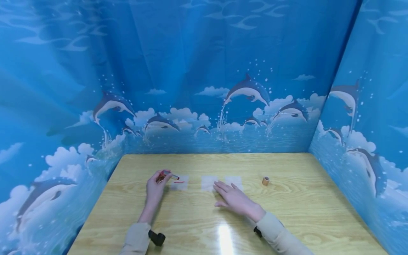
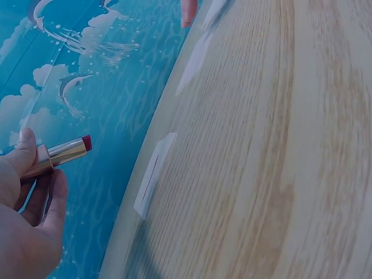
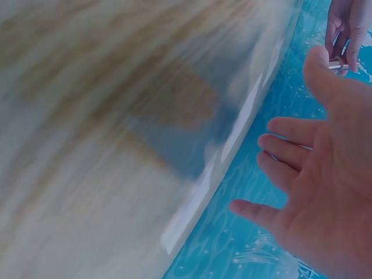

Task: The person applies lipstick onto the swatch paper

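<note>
My left hand (image 1: 155, 189) pinches an uncapped lipstick (image 2: 67, 152) between thumb and fingers. Its red tip points right, over a small white paper (image 1: 183, 186) that bears a short red line (image 1: 179, 182). In the left wrist view the tip is apart from that paper. Fingers spread, my right hand (image 1: 236, 200) reaches over the near part of two more white pieces, a middle paper (image 1: 207, 182) and a right paper (image 1: 236, 179). It holds nothing; whether its fingertips touch the papers I cannot tell. Farther right stands the lipstick's gold-brown cap (image 1: 266, 181).
The pieces lie in a row on a wood-grain table (image 1: 191, 212). A blue curtain (image 1: 204, 71) printed with dolphins hangs along the table's back and sides. Black wrist cameras sit by both sleeves, the left camera (image 1: 157, 238) being the plainer one.
</note>
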The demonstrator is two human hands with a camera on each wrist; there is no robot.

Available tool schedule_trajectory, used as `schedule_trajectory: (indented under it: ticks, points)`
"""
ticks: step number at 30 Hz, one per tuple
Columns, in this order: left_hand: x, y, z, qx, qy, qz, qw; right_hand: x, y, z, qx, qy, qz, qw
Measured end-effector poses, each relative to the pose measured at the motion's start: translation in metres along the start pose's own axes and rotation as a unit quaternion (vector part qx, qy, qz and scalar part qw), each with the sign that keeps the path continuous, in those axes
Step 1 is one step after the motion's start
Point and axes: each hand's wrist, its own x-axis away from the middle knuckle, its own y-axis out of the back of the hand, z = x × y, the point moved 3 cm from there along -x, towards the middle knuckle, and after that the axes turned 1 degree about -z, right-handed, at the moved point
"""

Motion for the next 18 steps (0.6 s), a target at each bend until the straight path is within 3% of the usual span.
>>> schedule_trajectory:
  ticks: [6, 18]
  points:
    - [0.000, -0.004, -0.002, 0.024, -0.007, 0.008, 0.9997, 0.005, -0.004, -0.005, 0.006, -0.006, 0.006, 0.9999]
    - [-0.003, -0.019, -0.012, 0.005, -0.003, 0.021, 0.9998, 0.009, -0.010, -0.007, 0.026, -0.006, 0.030, 0.9992]
